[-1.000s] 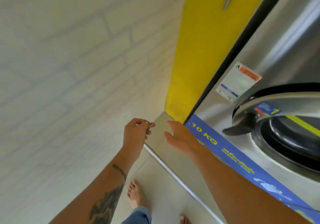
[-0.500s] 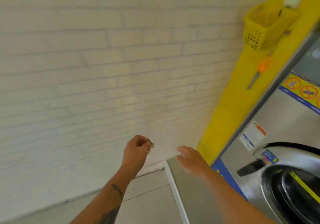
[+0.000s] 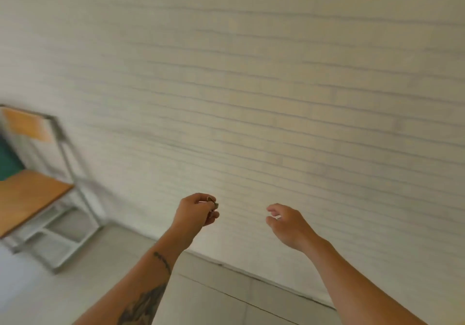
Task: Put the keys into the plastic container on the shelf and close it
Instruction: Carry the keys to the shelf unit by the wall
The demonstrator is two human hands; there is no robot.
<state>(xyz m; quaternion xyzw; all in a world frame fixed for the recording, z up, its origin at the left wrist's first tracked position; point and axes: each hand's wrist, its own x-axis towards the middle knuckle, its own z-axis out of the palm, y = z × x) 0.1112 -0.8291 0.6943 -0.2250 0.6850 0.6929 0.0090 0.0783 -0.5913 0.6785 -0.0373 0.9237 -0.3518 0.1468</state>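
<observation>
My left hand (image 3: 195, 212) is held out in front of a white brick wall, its fingers pinched shut on a small metal set of keys (image 3: 215, 205) that pokes out between thumb and forefinger. My right hand (image 3: 289, 225) hovers to the right of it, holding nothing, fingers loosely curled and apart. The plastic container and the shelf are out of view.
A white brick wall (image 3: 276, 85) fills most of the view. At the left stands a chair (image 3: 35, 193) with an orange wooden seat and grey metal frame. Pale tiled floor (image 3: 75, 287) runs along the bottom.
The view has swung left: the washing machine, yellow post and yellow basket have left the frame and the chair has come in. Both hands keep the same pose, keys still pinched.
</observation>
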